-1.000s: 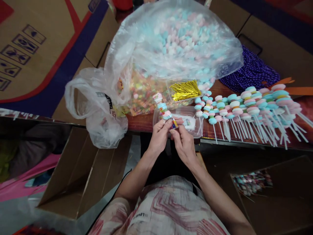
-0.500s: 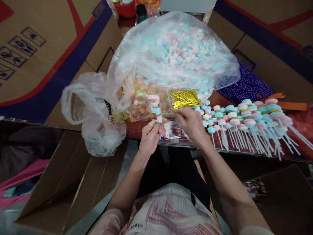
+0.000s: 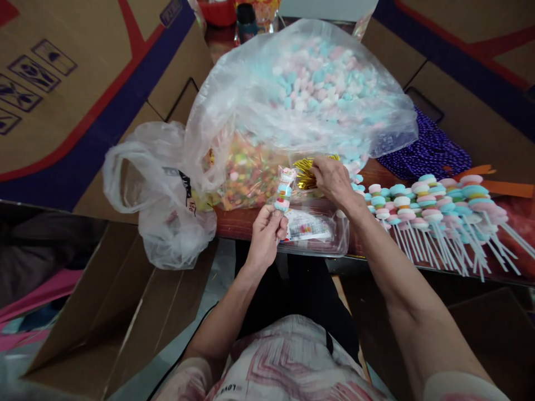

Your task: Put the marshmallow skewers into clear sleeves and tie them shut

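Observation:
My left hand (image 3: 270,228) pinches the lower end of a candy skewer (image 3: 285,192), a stack of pink, white and blue marshmallows with gummy pieces between, in a clear wrapper. It is held upright above the table's front edge. To its right, my right hand (image 3: 334,181) reaches over a bundle of gold twist ties (image 3: 306,174), fingers curled and closed on its right part. The fingertips are partly hidden. Beneath the hands lies a clear plastic tray (image 3: 340,242) with printed clear wrappers (image 3: 309,227) in it.
A big clear bag of marshmallows (image 3: 317,83) stands behind a bag of gummies (image 3: 251,175). Finished skewers (image 3: 430,203) lie in a row at right, beside purple cord (image 3: 426,145). A crumpled plastic bag (image 3: 167,195) hangs over the front edge. Large cartons (image 3: 104,83) flank both sides.
My right hand has moved up and slightly right onto the gold twist ties. My left hand and the skewer have shifted right, and more of the tray shows.

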